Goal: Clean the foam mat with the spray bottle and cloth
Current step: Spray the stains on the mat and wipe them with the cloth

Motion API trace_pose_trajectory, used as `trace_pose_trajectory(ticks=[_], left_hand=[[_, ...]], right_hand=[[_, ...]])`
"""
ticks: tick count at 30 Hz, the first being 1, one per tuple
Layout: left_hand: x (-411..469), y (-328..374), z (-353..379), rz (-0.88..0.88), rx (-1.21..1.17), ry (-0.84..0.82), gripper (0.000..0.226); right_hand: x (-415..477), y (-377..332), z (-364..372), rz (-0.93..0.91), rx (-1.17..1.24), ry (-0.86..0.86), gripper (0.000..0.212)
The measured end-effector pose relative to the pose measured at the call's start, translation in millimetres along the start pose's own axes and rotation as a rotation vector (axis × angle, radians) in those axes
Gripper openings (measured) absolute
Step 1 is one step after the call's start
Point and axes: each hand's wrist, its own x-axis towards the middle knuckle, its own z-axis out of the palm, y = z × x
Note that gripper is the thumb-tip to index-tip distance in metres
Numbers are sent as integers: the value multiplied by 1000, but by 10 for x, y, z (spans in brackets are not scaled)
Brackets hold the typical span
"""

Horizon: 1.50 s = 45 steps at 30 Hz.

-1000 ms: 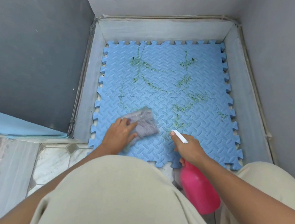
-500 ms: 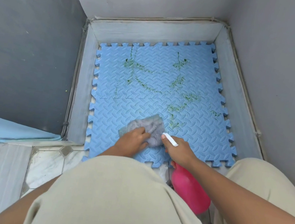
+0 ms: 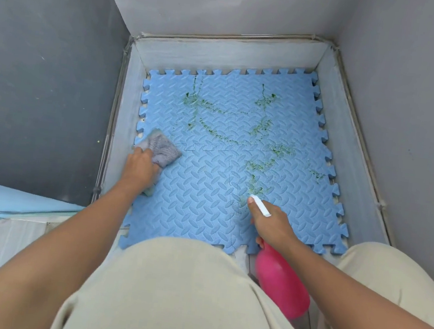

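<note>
A blue foam mat [image 3: 206,198] of interlocked tiles lies on the floor in a walled corner, streaked with green stains [image 3: 262,127] across its far and right parts. My left hand [image 3: 140,167] presses a grey cloth [image 3: 159,149] on the mat's left edge, fingers curled over it. My right hand [image 3: 272,220] grips the neck of a pink spray bottle [image 3: 281,284] with a white nozzle [image 3: 260,205] pointing toward the stains near the mat's middle.
Grey walls close in on the left, far and right sides, with a pale skirting [image 3: 224,53] round the mat. My knees in beige trousers [image 3: 180,296] fill the near edge. A light blue sheet [image 3: 1,200] lies at left over pale tiles.
My left hand has swept the cloth from the mat's near middle out to its left edge. My right hand and the bottle stayed near the front right.
</note>
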Motion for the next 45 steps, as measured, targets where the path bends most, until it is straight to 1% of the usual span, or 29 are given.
trace_pose_trajectory(ticks=[1, 3, 6, 8, 9, 10, 12, 14, 15, 18, 21, 24, 27, 30, 33, 36, 39, 42, 45], left_hand=[[-24, 81, 50, 44, -24, -9, 31], [-182, 348, 190, 207, -82, -38, 27], [-546, 836, 442, 593, -116, -195, 22], [-757, 1109, 571, 833, -68, -290, 23], [-830, 1209, 611, 924, -37, -306, 24], [-872, 1273, 632, 982, 1, -315, 25], [-870, 1335, 632, 1027, 58, -303, 27], [-799, 1353, 590, 1014, 105, -268, 26], [-745, 1351, 556, 972, 115, -247, 26], [-535, 1299, 411, 711, 121, -183, 31], [-289, 1108, 288, 458, 75, -117, 34], [-138, 841, 239, 300, 98, -65, 34], [-111, 637, 213, 192, 123, -58, 34], [-76, 551, 190, 154, 129, -98, 33], [-34, 546, 162, 151, 125, -144, 35], [-38, 541, 165, 160, 111, -169, 35], [-68, 524, 171, 194, 51, -175, 33], [-60, 549, 135, 233, 50, -207, 33], [-47, 613, 77, 313, 42, -238, 30]], right_hand=[[15, -1, 11, 15, -14, 31, 60], [23, 15, 61, 47, -29, 88, 66], [-21, 50, 151, 86, -10, 137, 70], [-36, 83, 163, 114, 23, 159, 75], [-36, 91, 147, 126, 29, 162, 75], [-25, 107, 132, 138, 28, 158, 71], [-26, 115, 103, 153, 29, 147, 64], [-45, 115, 93, 140, 44, 152, 66], [-61, 109, 88, 127, 44, 151, 67], [-91, 90, 75, 86, 24, 124, 64], [-106, 50, 31, 85, 38, 120, 64], [-101, 55, 32, 126, 40, 95, 67], [-111, 68, 51, 153, 61, 130, 70], [-104, 25, 8, 161, 91, 173, 70], [-89, -52, -79, 228, 204, 210, 70], [-94, -45, -134, 286, 267, 244, 71], [-152, -67, -176, 261, 305, 258, 68], [-145, -101, -163, 247, 310, 223, 64], [-95, -162, -105, 223, 302, 219, 62]])
